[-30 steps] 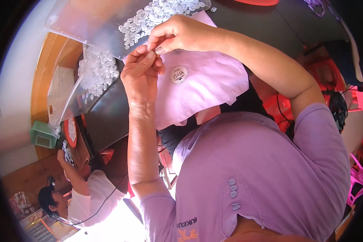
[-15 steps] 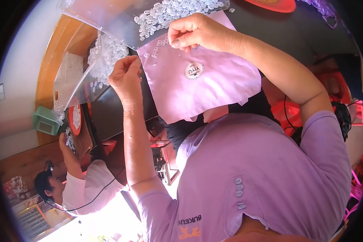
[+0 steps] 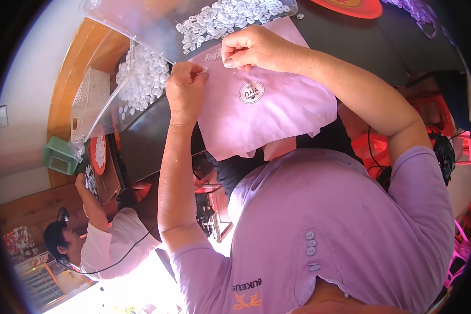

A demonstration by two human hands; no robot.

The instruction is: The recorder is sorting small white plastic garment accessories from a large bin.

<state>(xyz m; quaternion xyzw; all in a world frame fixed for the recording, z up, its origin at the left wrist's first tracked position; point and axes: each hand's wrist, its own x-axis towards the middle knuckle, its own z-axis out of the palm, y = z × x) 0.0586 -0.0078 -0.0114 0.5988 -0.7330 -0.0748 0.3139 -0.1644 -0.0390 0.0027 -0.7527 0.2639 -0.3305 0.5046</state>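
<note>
My left hand (image 3: 186,91) is closed in a pinch, with a small white plastic piece (image 3: 204,70) showing at the fingertips. Facing it over the pink cloth (image 3: 277,112), my right hand (image 3: 256,49) is pinched too; whatever its fingers hold is too small to make out. A few white plastic pieces (image 3: 211,56) lie on the cloth's upper part, beside my right fingertips. The cloth spreads from the dark table over my lap and bears a round printed mark. Just beyond my hands, a heap of white pieces (image 3: 230,21) fills part of a clear tray (image 3: 159,39).
Left of my hands stands a clear container (image 3: 110,99) with more white pieces (image 3: 144,76). An orange-red plate (image 3: 350,6) is at the far edge. A green basket (image 3: 62,157) and a co-worker (image 3: 110,243), handling white pieces near another red plate (image 3: 98,152), are at left.
My left hand has moved right and slightly up, over the cloth's edge and closer to my right hand. A white piece now shows in its fingertips. My right hand has shifted only slightly.
</note>
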